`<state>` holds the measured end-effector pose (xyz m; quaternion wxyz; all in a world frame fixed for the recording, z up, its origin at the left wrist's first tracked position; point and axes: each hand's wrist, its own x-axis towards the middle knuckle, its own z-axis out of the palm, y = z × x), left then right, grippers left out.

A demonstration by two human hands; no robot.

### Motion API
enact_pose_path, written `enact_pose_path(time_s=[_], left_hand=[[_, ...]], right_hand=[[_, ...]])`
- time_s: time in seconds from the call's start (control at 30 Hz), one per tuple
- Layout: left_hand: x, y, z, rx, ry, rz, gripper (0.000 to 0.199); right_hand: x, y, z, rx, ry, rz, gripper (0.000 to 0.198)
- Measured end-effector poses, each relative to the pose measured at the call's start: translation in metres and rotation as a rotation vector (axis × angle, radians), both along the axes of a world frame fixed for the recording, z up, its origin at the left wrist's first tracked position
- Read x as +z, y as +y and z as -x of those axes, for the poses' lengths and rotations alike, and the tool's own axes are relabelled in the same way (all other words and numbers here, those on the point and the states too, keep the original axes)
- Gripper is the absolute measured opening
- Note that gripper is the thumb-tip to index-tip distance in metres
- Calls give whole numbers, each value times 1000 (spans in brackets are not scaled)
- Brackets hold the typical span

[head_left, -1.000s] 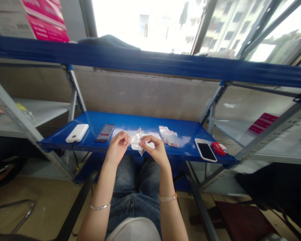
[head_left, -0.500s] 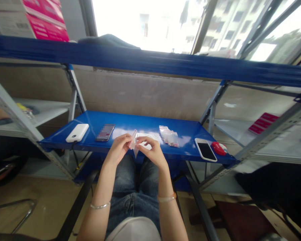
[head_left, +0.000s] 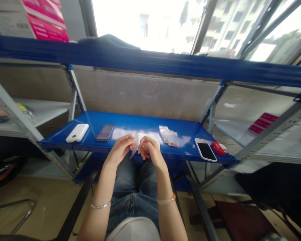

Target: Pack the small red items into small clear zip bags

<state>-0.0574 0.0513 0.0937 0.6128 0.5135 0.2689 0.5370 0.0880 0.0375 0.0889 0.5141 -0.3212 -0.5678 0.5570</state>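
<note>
Between finger and thumb, my left hand [head_left: 119, 149] pinches a small clear plastic zip bag [head_left: 135, 142], held upright over the front edge of the blue table. Just right of the bag is my right hand [head_left: 152, 151], its fingers curled in and the tips drawn together. Whatever those fingertips hold, if anything, is too small to make out. Behind my hands a white sheet [head_left: 154, 136] lies on the tabletop, partly covered by my right hand. Several small clear bags with tiny reddish contents [head_left: 169, 138] lie to its right.
On the blue table [head_left: 137, 119] a white power bank [head_left: 77, 133] with a cable and a blurred-out phone [head_left: 105, 132] lie left. A white-framed phone [head_left: 206, 149] and a red-and-white object [head_left: 218, 148] lie right. Metal shelf posts flank the table; a blue beam [head_left: 150, 60] crosses above.
My right hand has come off the bag and moved slightly right and down, its fingers curling inward. The bag stays in my left hand, tilted a little differently.
</note>
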Motion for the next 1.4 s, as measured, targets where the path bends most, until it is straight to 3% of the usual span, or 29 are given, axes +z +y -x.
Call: enact_pose_path(time_s=[0.13, 0.23, 0.47, 0.67, 0.83, 0.97, 1.2, 1.4], left_hand=[[-1, -1, -1, -44, 24, -10, 28], [-2, -1, -3, -101, 48, -9, 28], [-7, 1, -1, -132, 155, -2, 30], [-10, 4, -3, -161, 87, 39, 29], [-10, 5, -10, -98, 34, 45, 32], [-11, 5, -11, -49, 98, 16, 26], [-12, 5, -9, -49, 160, -17, 27], [-11, 5, -6, -106, 224, -34, 33]], right_hand=[[1, -1, -3, -31, 21, 58, 31], [0, -1, 1, 39, -9, 90, 41], [-5, 3, 1, 226, -2, 167, 41], [-4, 4, -9, 327, 31, 161, 39], [-5, 7, -9, 265, 80, 165, 33], [-5, 8, -4, 204, 65, 223, 48], [-5, 8, -1, 174, 84, 228, 43], [-7, 10, 2, 173, 92, 320, 46]])
